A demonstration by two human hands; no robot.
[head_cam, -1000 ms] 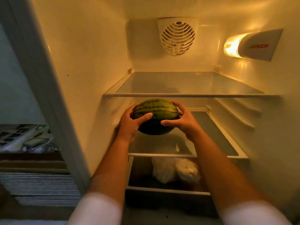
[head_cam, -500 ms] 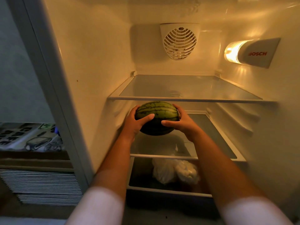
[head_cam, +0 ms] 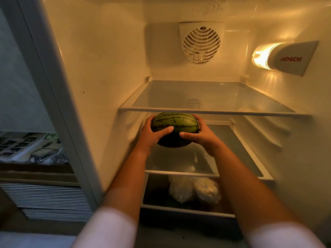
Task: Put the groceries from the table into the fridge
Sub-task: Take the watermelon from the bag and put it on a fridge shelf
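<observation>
Now left hand (head_cam: 152, 135), right hand (head_cam: 202, 136) clamped on watermelon (head_cam: 174, 122), held above middle fridge shelf (head_cam: 180, 173)

I see the watermelon (head_cam: 174, 125) between my left hand (head_cam: 152, 136) and right hand (head_cam: 201, 136), under the upper shelf (head_cam: 211, 111) and above the middle shelf (head_cam: 238, 149). Below that shelf, bags (head_cam: 193, 190) lie in the drawer (head_cam: 179, 206) (fan (head_cam: 201, 44) behind, lamp (head_cam: 279, 58) right).

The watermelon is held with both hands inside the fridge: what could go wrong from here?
The watermelon sits just under the upper glass shelf, so lifting could knock its edge. It seems not yet resting on the lower shelf; if the left hand or right hand lets go early, it may roll or drop.
</observation>
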